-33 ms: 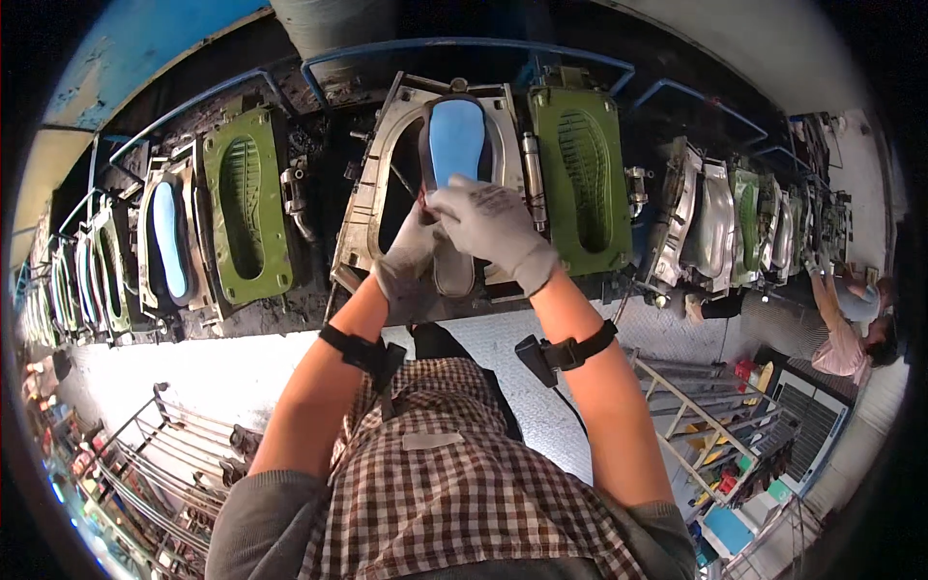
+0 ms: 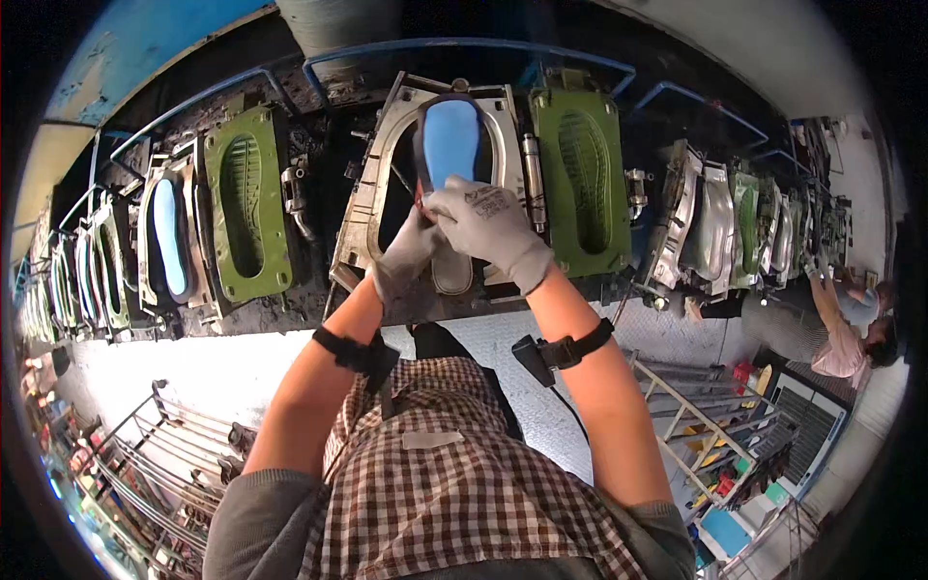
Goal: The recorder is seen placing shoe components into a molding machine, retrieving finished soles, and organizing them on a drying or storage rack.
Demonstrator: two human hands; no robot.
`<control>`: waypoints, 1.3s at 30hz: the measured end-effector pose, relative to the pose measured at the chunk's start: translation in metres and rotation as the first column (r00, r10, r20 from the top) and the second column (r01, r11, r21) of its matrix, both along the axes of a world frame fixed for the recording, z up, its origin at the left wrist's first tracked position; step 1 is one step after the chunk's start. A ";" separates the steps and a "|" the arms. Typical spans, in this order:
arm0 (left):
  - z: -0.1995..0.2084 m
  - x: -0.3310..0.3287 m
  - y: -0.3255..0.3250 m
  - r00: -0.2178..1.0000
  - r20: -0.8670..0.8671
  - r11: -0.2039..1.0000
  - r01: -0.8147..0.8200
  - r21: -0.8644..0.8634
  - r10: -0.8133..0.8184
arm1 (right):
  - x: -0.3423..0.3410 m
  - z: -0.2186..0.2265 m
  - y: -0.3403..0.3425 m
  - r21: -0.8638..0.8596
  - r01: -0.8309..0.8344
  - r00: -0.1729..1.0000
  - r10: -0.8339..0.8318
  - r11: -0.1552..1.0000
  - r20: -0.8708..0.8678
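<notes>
A shoe form with a light blue sole face (image 2: pixel 450 135) and a dark rim lies bottom up inside an open metal mould frame (image 2: pixel 387 159). Both my hands wear pale gloves and meet at its near half. My left hand (image 2: pixel 410 246) is closed by the form's left edge, with a small bit of red at its fingertips. Over the blue face, my right hand (image 2: pixel 491 227) is closed, its fingertips against the left hand's. What they pinch is hidden. A grey heel end (image 2: pixel 452 273) shows below the hands.
Green mould halves (image 2: pixel 583 174) with ribbed sole hollows stand open on both sides along the bench. Another blue-faced form (image 2: pixel 168 237) sits to the left. Blue pipes (image 2: pixel 464 43) run behind. Metal racks (image 2: pixel 169 454) stand behind me; a co-worker (image 2: pixel 846 333) is far right.
Both hands have shifted very slightly left and stay closed together at the form's edge. The form's toe end tilts slightly leftward.
</notes>
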State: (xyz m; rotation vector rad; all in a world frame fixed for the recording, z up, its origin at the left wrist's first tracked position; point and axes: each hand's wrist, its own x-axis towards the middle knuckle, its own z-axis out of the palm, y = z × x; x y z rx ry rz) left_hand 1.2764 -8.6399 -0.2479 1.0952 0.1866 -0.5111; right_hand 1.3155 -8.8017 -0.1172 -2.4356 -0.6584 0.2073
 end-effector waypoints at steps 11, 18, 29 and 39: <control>0.061 -0.070 -0.001 0.879 -0.372 0.942 0.334 0.038 -0.297 | -0.091 -0.018 -0.035 0.190 0.053 0.969 -0.004 0.980 -0.246; 0.095 -0.008 -0.025 0.899 -0.379 0.959 -0.269 -0.082 0.220 | -0.053 -0.057 -0.037 -0.087 0.376 0.917 -0.357 0.923 0.179; 0.056 0.029 -0.051 0.963 -0.052 0.959 -0.270 -0.083 0.266 | -0.052 -0.065 -0.033 0.271 0.529 0.827 -0.560 0.804 0.049; 0.029 0.030 -0.081 0.934 0.273 0.944 -0.282 0.171 0.230 | -0.017 -0.039 -0.050 -0.047 0.563 0.825 -0.564 0.825 -0.018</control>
